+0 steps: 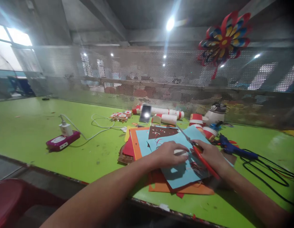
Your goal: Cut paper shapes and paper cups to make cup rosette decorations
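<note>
My left hand (172, 154) is over the light blue paper (177, 179), its fingers curled around a small white piece (180, 152). My right hand (212, 156) grips the scissors (205, 161) by their red handles, with the blades pointing away over the paper. Small red and white scraps (196, 167) lie on the blue sheet between and below my hands. Under the blue paper are orange sheets (158, 183), and a dark brown piece (162, 132) with scraps on it rests at the far side.
A purple power strip (62, 141) with a white charger stands at left. Behind the papers are a phone (145, 113), white-and-red rolls (168, 119) and paper cups (196, 119). At right lies a blue glue gun (237, 149) with black cable. A pinwheel (224, 41) hangs above.
</note>
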Motion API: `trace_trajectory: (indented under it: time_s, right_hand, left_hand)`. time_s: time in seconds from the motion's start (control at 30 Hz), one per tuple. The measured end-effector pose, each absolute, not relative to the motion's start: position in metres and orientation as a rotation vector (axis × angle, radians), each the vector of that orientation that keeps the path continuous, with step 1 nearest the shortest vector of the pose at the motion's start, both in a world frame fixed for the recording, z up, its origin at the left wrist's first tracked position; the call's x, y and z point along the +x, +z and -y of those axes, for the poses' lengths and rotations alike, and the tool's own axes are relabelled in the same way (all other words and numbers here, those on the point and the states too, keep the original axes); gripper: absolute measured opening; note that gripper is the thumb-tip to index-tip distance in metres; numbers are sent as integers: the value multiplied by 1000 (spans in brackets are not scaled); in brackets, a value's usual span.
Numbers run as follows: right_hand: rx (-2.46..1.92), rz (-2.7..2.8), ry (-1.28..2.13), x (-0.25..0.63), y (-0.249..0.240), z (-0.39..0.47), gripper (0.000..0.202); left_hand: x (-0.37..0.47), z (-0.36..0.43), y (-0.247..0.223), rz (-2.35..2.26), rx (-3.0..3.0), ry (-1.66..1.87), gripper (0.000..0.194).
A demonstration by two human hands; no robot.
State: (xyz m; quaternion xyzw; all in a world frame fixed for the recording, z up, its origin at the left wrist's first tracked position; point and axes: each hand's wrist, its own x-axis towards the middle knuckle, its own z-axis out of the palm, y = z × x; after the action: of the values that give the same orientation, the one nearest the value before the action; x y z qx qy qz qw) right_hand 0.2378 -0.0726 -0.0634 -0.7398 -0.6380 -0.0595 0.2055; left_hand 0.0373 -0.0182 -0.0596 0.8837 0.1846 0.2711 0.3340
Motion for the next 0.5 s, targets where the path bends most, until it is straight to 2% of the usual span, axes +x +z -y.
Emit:
trace_trajectory:
  time_s: [0.17, 0.5]
  right_hand:
    - [-2084, 1776, -169, 234, -62, 76, 30]
    - [-2081, 1777, -143, 236, -66, 73, 30]
  left_hand:
    - [34, 37, -61, -350, 2698, 817, 37]
    - [34, 41, -60, -335, 2872, 752, 35]
